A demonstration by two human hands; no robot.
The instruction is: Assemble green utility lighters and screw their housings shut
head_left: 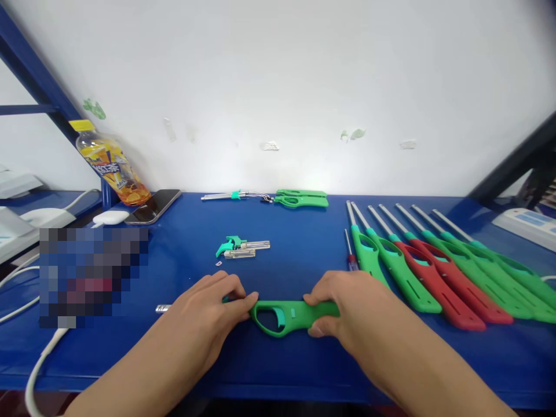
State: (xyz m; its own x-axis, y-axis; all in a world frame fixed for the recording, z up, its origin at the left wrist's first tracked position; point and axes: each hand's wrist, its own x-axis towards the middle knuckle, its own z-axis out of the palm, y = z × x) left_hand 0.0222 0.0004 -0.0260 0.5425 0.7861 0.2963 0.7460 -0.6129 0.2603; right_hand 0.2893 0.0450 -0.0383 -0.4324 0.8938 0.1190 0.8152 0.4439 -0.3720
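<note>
A green long-nosed gas lighter (284, 318) lies sideways at the front of the blue table. My left hand (217, 310) is closed around its neck, covering most of the metal tube, whose tip pokes out to the left. At the other end, my right hand (343, 307) pinches the handle between thumb and fingers. The teal trigger shows inside the finger loop. Beyond my hands lie teal trigger parts (234, 243) with clear fuel tanks (241, 253). Farther back, by the wall, are green handle shells (302, 198) and metal tubes (219, 197) with thin wires.
Several green and red lighters (434, 260) lie in a slanted row at right, with a screwdriver (351, 255) beside them. On the left are a tea bottle (113, 165), a phone (154, 207), white cables and a blurred-out item (91, 272). A white power strip (527, 226) is far right.
</note>
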